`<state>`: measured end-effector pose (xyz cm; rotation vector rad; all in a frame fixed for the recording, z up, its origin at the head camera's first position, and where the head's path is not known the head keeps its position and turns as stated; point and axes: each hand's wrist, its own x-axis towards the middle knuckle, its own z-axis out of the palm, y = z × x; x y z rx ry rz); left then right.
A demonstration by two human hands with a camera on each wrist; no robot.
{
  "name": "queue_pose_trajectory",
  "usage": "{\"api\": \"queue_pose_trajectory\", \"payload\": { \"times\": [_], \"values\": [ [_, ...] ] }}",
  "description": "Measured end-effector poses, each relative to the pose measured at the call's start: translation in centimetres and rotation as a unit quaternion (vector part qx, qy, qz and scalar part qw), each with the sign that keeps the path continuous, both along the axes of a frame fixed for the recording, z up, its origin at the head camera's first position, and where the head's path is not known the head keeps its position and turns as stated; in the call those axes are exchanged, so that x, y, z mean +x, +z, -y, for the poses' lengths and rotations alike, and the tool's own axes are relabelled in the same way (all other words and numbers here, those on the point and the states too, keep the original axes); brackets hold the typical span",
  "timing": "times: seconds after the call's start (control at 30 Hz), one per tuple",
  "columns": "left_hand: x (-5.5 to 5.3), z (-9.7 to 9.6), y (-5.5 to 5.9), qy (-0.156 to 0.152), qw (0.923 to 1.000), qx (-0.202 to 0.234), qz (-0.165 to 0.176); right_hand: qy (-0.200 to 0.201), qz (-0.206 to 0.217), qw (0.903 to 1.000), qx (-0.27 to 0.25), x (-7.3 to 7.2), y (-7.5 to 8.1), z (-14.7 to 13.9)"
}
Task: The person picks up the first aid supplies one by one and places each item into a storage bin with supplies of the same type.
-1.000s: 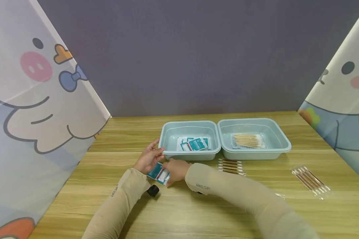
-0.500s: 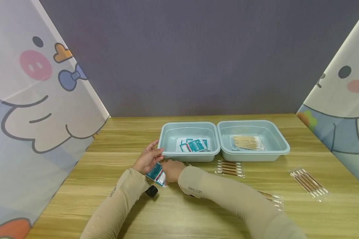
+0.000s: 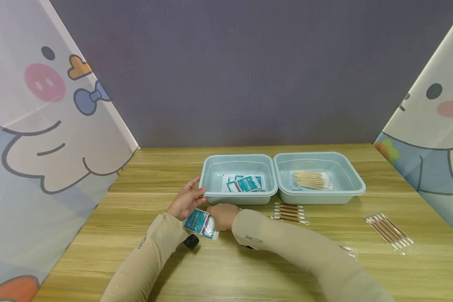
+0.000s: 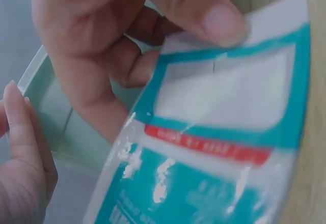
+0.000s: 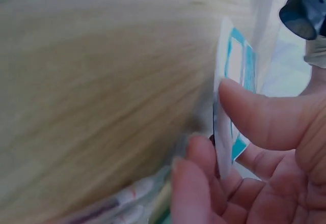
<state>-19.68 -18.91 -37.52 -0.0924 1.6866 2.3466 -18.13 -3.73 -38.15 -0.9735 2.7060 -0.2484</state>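
Note:
My right hand [image 3: 223, 216] pinches a teal-and-white sachet [image 3: 201, 222] with a red stripe, between thumb and fingers, in front of the left tray. The right wrist view shows the thumb on one face of this sachet [image 5: 235, 81] and the fingers behind it. In the left wrist view its printed face [image 4: 204, 147] fills much of the picture. My left hand [image 3: 188, 199] touches the front left corner of the pale blue left tray [image 3: 241, 199]. Its straight fingers [image 4: 25, 142] lie along the tray's outside. Several similar sachets [image 3: 245, 183] lie inside that tray.
A second pale blue tray [image 3: 321, 198] stands right beside it, with a pack of wooden cotton swabs [image 3: 312, 179] inside. Packs of brown-stemmed swabs lie on the table: one pack [image 3: 290, 212] before the trays, another pack [image 3: 390, 233] at right, a third pack [image 3: 349, 251] partly behind my right forearm.
My right hand has shifted slightly left, then back right, turning the sachet so its printed face shows more fully. My left hand has stayed at the tray corner.

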Motion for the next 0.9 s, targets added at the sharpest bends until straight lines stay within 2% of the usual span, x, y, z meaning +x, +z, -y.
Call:
{"api": "queue_pose_trajectory", "payload": {
  "times": [0.1, 0.2, 0.27, 0.33, 0.43, 0.7, 0.77, 0.9],
  "values": [
    [0.1, -0.1, 0.0, 0.000, 1.0000, -0.002, -0.001, 0.018, 0.013, 0.9995, -0.023, 0.0, 0.0, -0.6],
    [0.0, -0.2, -0.1, 0.003, 1.0000, -0.007, 0.001, 0.021, 0.062, 0.9964, -0.053, 0.0, 0.2, -1.3],
    [0.0, -0.2, -0.1, 0.007, 0.9999, -0.008, 0.001, 0.012, 0.108, 0.9907, -0.082, 0.1, 0.3, -1.7],
    [0.0, -0.1, -0.1, 0.010, 0.9999, -0.010, 0.003, -0.010, 0.159, 0.9805, -0.115, 0.1, 0.4, -2.1],
    [-0.1, -0.1, 0.0, 0.010, 0.9999, -0.012, 0.000, -0.029, 0.206, 0.9628, -0.172, 0.2, 0.3, -2.7],
    [-0.1, -0.1, 0.1, 0.003, 0.9999, -0.013, -0.001, -0.066, 0.293, 0.9124, -0.278, 0.3, -0.6, -4.2],
    [-0.1, -0.1, 0.1, -0.001, 0.9999, -0.012, -0.003, -0.069, 0.305, 0.9050, -0.288, 0.3, -0.7, -4.8],
    [0.0, -0.1, 0.1, 0.000, 0.9999, -0.012, -0.007, -0.068, 0.322, 0.8977, -0.293, 0.5, -1.0, -6.0]
  ]
}}
